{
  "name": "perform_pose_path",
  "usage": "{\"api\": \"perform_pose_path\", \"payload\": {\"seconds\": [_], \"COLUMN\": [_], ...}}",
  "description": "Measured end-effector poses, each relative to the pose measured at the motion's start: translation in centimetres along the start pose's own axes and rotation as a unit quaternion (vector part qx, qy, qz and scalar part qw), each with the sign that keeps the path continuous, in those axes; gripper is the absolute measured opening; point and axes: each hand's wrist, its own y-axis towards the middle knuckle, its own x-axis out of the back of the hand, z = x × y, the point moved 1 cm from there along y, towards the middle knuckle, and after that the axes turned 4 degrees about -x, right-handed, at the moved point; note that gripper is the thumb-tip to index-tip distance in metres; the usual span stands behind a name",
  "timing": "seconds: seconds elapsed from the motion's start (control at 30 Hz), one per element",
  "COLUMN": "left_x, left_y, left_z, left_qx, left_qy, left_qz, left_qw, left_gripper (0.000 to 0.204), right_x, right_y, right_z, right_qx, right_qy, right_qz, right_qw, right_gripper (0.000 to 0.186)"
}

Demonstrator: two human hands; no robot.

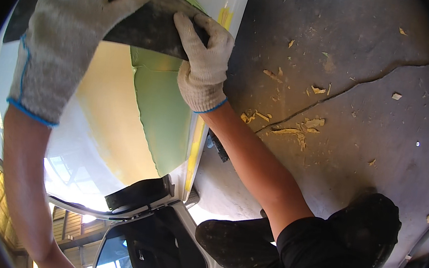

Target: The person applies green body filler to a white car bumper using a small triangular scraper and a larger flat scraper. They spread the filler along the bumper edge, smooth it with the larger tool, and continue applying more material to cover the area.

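Observation:
A wide, dark, flexible spreader blade (147, 25) lies bent across a curved white vehicle panel (77, 166). My left hand (75, 20), in a grey knit glove with a blue cuff edge, rests over the blade's left part, its fingers reaching across the top edge and partly cut off by the frame. At the blade's right end my right hand (204, 54), gloved the same way, grips with thumb and fingers. Green filler (156, 112) coats the panel below the blade, and a little shows above it. Left of the green is a tan sanded patch (108, 102).
Yellow tape (194, 153) runs along the panel's right edge. Below is an open vehicle door (166, 244) with dark trim. A crack (328, 99) crosses the grey floor, which bears scattered yellowish scraps (298, 132). My bent, dark-clothed leg (361, 228) is at lower right.

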Motion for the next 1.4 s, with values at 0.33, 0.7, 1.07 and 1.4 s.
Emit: {"api": "perform_pose_path", "payload": {"seconds": [0.33,0.7,1.07,1.4], "left_x": [-1.5,4.9,-0.3,-0.7], "left_y": [-1.3,-5.4,0.8,-2.7], "left_z": [-2.8,-9.9,1.4,-7.1], "left_qx": [0.04,0.154,-0.02,0.098], "left_qy": [-0.051,-0.131,0.005,-0.083], "left_qz": [-0.007,0.001,-0.024,-0.001], "left_qw": [0.998,0.979,0.999,0.992], "left_gripper": [0.061,0.041,0.066,0.055], "right_x": [-2.4,3.1,-0.9,-1.3], "right_y": [-2.6,-9.3,1.1,-5.5], "right_z": [-2.3,0.1,0.1,-2.3], "right_qx": [-0.068,0.02,0.012,0.002], "right_qy": [0.108,-0.002,0.027,-0.007], "right_qz": [0.046,0.084,-0.031,0.016], "right_qw": [0.991,0.996,0.999,1.0], "right_gripper": [0.071,0.051,0.074,0.078]}}
